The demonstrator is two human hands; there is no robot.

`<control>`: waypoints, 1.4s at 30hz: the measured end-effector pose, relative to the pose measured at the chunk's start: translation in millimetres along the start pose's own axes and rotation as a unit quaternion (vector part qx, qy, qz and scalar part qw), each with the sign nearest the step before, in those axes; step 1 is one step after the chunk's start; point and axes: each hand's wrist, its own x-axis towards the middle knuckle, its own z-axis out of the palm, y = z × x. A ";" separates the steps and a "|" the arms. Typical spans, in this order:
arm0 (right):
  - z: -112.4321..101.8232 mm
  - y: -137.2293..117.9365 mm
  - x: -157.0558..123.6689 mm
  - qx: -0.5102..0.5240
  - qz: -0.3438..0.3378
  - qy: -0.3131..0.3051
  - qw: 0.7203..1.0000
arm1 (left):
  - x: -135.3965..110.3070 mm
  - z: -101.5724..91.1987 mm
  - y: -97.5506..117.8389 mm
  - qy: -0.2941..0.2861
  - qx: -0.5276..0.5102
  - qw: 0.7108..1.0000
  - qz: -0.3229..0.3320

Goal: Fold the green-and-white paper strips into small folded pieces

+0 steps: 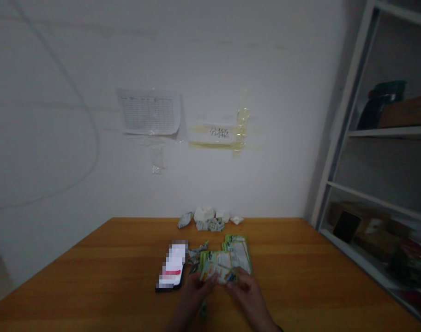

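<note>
From where I sit the feed is dim, but the person's left hand (196,289) and right hand (243,287) are close together, just in from the near edge of the worktop (93,276). Both are pinching a green-and-white packet (219,272) from either side, with its printed face up. I read the hands as clamped on it, though at this quality I cannot tell exactly how each finger sits. Directly behind it, and overlapping it, lies a loose stack of flattened packets (238,253) in the same green and white. Just left of the hands, a phone (171,265) lies flat with its screen pixelated out, and a small crumpled grey wrapper (196,254) sits between the phone and the stack. A green strip (203,311) shows below the hands, too dark for me to identify. Along the far edge of the worktop, a heap of crumpled wrappers (210,225) and white paper (204,214) sits against the wall (58,138). Higher on that wall I can see a printed grid sheet (148,111) and a handwritten label (219,132) fixed with yellowed tape (241,129). To the right of the worktop stands a pale shelf unit (349,115), with boxes and dark items on its shelves that I cannot make out clearly.
</note>
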 end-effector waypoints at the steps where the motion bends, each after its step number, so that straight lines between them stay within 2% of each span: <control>1: 0.2 1.4 -0.6 -0.012 0.009 0.016 1.000 | -1.2 2.3 1.5 0.008 -0.014 1.000 0.003; 3: -0.5 3.3 -1.9 -0.039 0.019 0.039 0.998 | -3.8 6.5 5.1 0.050 -0.057 0.997 0.027; 6: -2.4 3.0 -4.7 -0.059 0.012 0.025 0.998 | -8.1 11.5 10.0 0.057 -0.111 0.991 0.037; 9: -2.9 0.8 -7.5 -0.070 0.003 0.015 0.997 | -12.2 15.1 12.7 0.014 -0.131 0.991 0.002; 12: -2.0 -1.0 -9.2 -0.073 0.010 0.037 0.997 | -15.7 18.3 13.8 -0.024 -0.108 0.994 0.003; 18: 0.4 -1.9 -11.8 -0.022 0.083 0.034 0.996 | -19.4 23.6 16.8 0.026 -0.064 0.998 0.009; 23: 1.9 -0.7 -12.6 -0.014 0.053 0.080 0.995 | -20.2 27.4 16.0 0.014 -0.107 0.994 0.012; 33: 9.3 -7.9 -19.6 -0.003 0.079 0.089 0.993 | -25.8 33.1 13.4 0.082 -0.102 0.991 0.004; 37: 11.5 -10.0 -21.3 0.002 0.077 0.102 0.992 | -29.4 34.7 13.0 0.113 -0.100 0.988 -0.018; 42: 11.6 -6.1 -21.8 -0.002 0.078 0.094 0.992 | -30.3 35.2 14.3 0.113 -0.113 0.986 -0.036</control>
